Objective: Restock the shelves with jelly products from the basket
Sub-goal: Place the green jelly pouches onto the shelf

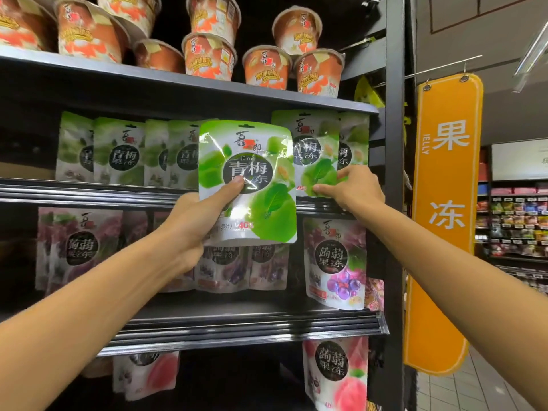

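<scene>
Left grip (pixel 189 223) clasps a green jelly pouch (pixel 261 161) by its lower corner; right grip (pixel 353 188) pinches a shelved pouch (pixel 314 137).

We are in a shop, in a supermarket aisle. Dark metal shelves (pixel 207 87) fill the left and middle of the frame. They are stocked in rows with many copies of the same packaged goods: orange cups (pixel 207 57) at the top, green pouches (pixel 118 152) below them, purple pouches (pixel 335 262) lower still. At the right an orange hanging sign (pixel 444 218) reads "JELLY". At the far right we see further stocked shelving (pixel 516 221) beyond a tiled floor (pixel 462 396).
</scene>
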A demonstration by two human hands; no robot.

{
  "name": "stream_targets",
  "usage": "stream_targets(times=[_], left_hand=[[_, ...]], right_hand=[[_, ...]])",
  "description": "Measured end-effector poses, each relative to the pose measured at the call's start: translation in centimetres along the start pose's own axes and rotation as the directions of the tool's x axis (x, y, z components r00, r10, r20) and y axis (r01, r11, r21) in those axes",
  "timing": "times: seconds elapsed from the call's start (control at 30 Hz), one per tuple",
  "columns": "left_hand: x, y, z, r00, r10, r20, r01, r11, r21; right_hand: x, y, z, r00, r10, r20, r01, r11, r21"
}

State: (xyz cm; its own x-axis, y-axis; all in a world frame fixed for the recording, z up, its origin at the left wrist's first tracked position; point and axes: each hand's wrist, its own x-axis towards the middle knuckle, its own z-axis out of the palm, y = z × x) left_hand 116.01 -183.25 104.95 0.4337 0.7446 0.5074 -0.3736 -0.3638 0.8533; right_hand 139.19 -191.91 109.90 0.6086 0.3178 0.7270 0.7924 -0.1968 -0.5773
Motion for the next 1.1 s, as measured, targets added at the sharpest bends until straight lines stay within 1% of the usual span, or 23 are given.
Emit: stream_targets(times=[0.07,0.17,0.2,0.23,0.27,0.3,0.33,0.37,0.4,0.43,0.5,0.57,0.6,0.63,0.67,0.7,0.73,0.77,0.8,0.87,0.9,0.97,1.1], left_hand=[[0.6,0.6,0.4,1.0,-0.007,-0.006,0.007,1.0,-0.016],[1.4,1.7,1.0,0.999,-0.024,-0.025,0.024,1.0,-0.017],[1.7,2.0,1.3,0.999,-0.035,-0.03,0.034,0.999,-0.019],[2.1,2.3,1.4,0.998,-0.048,-0.032,0.048,0.999,-0.015],[2.4,2.5,1.6,0.997,-0.067,-0.029,0.067,0.998,-0.011],[2.7,2.7,1.8,0.996,-0.086,-0.02,0.086,0.996,-0.003],[2.9,2.9,2.0,0.995,-0.1,-0.01,0.1,0.995,0.006],[3.1,3.0,2.2,0.994,-0.111,-0.004,0.111,0.994,0.021],[3.2,3.1,2.4,0.992,-0.123,0.001,0.123,0.992,0.035],[3.4,3.2,2.6,0.992,-0.129,0.009,0.128,0.991,0.042],[3.4,3.8,2.9,0.992,-0.118,0.037,0.117,0.993,0.022],[3.7,4.0,3.1,0.997,-0.07,-0.012,0.07,0.997,0.023],[3.9,3.8,3.2,0.997,0.0,-0.073,0.007,0.994,0.106],[3.8,3.5,3.3,0.982,0.137,-0.127,-0.096,0.955,0.282],[3.3,3.0,3.4,0.937,0.325,-0.132,-0.222,0.842,0.492],[2.8,2.5,3.4,0.858,0.509,-0.066,-0.348,0.672,0.654],[2.4,2.0,3.4,0.776,0.629,0.048,-0.445,0.492,0.749],[2.3,1.6,3.4,0.725,0.668,0.166,-0.495,0.338,0.801],[2.2,1.3,3.4,0.702,0.666,0.254,-0.505,0.213,0.837],[2.5,0.6,3.4,0.71,0.618,0.339,-0.456,0.036,0.889],[2.6,0.3,3.4,0.728,0.586,0.356,-0.422,-0.026,0.906],[2.8,-0.5,3.4,0.763,0.538,0.358,-0.365,-0.098,0.926],[3.1,-2.3,2.7,0.801,0.499,0.33,-0.316,-0.116,0.942]], right_hand=[[-0.1,-0.1,-0.2,1.0,-0.007,-0.005,0.007,1.0,-0.003],[-0.7,-0.9,-0.6,0.972,-0.142,-0.188,0.133,0.989,-0.06],[-1.1,-1.4,-0.8,0.952,-0.2,-0.232,0.202,0.979,-0.013],[-1.3,-2.0,-1.0,0.95,-0.222,-0.218,0.251,0.962,0.112],[-1.7,-2.8,-1.2,0.971,-0.208,-0.119,0.234,0.929,0.286],[-2.2,-3.7,-1.3,0.981,-0.184,0.057,0.139,0.882,0.451],[-2.6,-4.5,-1.3,0.956,-0.162,0.245,0.001,0.838,0.546],[-3.1,-5.1,-1.2,0.911,-0.158,0.381,-0.092,0.823,0.561],[-3.4,-5.5,-1.1,0.876,-0.176,0.449,-0.116,0.827,0.55],[-3.5,-5.7,-1.0,0.864,-0.2,0.461,-0.104,0.826,0.554],[-3.4,-6.2,-0.9,0.888,-0.198,0.416,-0.11,0.786,0.609],[-2.9,-6.6,-0.9,0.913,-0.149,0.379,-0.152,0.74,0.655],[-2.6,-6.9,-0.7,0.925,-0.118,0.362,-0.171,0.721,0.671],[-2.2,-7.2,-0.5,0.935,-0.091,0.341,-0.181,0.705,0.685],[-1.8,-7.5,0.0,0.945,-0.068,0.319,-0.183,0.7,0.69],[-1.4,-7.9,0.5,0.95,-0.048,0.307,-0.187,0.701,0.688],[-1.0,-8.2,1.0,0.953,-0.022,0.302,-0.201,0.702,0.684],[-0.7,-8.5,1.6,0.955,0.011,0.296,-0.221,0.693,0.687],[-0.4,-8.7,2.0,0.959,0.046,0.28,-0.236,0.673,0.701],[0.1,-9.0,3.0,0.977,0.072,0.201,-0.2,0.643,0.739],[0.2,-8.9,3.4,0.987,0.059,0.148,-0.149,0.661,0.736],[0.1,-8.2,4.2,0.995,0.008,0.095,-0.07,0.736,0.673],[-0.1,-6.8,4.2,0.992,-0.057,0.115,-0.01,0.858,0.513]])
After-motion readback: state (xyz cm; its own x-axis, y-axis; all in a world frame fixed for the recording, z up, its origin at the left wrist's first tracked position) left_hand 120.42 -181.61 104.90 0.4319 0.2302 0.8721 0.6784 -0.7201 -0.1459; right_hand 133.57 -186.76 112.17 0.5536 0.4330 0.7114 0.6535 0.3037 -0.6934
